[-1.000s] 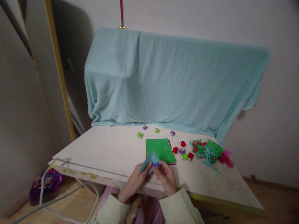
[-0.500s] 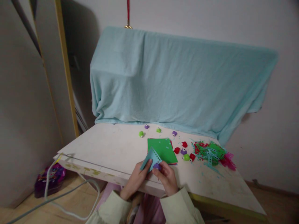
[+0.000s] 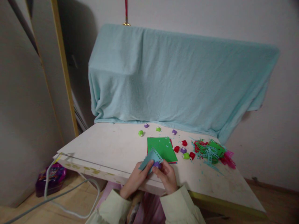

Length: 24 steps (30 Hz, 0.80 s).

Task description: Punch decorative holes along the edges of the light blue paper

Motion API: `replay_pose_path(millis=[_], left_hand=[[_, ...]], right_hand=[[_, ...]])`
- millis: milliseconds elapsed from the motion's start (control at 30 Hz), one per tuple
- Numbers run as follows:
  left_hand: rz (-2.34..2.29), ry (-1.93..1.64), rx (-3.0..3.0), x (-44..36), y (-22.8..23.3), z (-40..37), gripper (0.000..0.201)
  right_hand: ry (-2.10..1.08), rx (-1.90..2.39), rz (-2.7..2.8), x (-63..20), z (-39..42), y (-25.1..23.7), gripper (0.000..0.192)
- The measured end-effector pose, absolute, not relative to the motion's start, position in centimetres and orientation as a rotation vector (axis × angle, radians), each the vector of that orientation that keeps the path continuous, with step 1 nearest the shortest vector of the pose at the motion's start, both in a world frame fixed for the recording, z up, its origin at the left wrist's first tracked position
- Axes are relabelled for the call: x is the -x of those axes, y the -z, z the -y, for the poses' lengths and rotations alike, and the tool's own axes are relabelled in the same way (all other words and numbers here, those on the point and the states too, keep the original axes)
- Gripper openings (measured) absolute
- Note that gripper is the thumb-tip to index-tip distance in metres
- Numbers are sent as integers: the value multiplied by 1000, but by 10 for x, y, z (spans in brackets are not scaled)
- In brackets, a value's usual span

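Barely shifted since before, the left hand (image 3: 136,179) still pinched a light-blue punched paper sheet (image 3: 150,158) while the right hand (image 3: 167,177) gripped a small purple paper punch (image 3: 156,164) against it.

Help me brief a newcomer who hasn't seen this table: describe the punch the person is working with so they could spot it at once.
Start at the white table under the draped blue cloth and go to its near edge, where two hands meet. The purple punch sits in the right hand, clamped on the pale blue sheet the left hand holds. Every other punch lies loose beside the green sheet.
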<state>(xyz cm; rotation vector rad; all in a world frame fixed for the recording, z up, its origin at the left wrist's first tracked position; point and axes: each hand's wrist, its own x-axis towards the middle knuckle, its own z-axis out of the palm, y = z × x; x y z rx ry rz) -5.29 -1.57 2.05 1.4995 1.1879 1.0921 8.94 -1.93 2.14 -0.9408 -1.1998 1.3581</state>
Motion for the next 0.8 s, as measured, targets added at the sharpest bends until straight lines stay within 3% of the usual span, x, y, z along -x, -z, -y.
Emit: replay_pose_path(millis=[800], left_hand=[[-1192, -1105, -1522, 51, -27, 18, 37]], right_hand=[[-1282, 964, 1114, -87, 20, -17, 22]])
